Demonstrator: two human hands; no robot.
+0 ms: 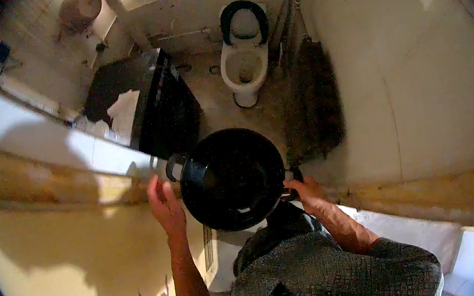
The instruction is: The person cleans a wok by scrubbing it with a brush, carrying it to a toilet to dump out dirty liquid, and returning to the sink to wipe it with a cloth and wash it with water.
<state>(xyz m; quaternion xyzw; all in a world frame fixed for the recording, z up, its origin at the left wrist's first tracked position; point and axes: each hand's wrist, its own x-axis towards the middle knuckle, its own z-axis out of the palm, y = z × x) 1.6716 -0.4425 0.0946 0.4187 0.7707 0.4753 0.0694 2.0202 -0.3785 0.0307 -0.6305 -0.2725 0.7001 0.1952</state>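
Observation:
A wide, round black pot (232,178) with a handle on each side is held in front of my body. Its glossy inside faces up towards me, and I see nothing in it. My right hand (309,194) is closed around the handle on the right. Close to the left handle (175,167) is my left hand (167,211), its fingers stretched out and apart. A small gap seems to lie between those fingers and the handle.
A doorway frames the small room ahead. Inside stand a white toilet (243,66) with its dark seat raised, a black washing machine or cabinet (169,109) with a white cloth (124,112) on top, and a dark hanging bundle (312,102). A tub (81,10) hangs high left.

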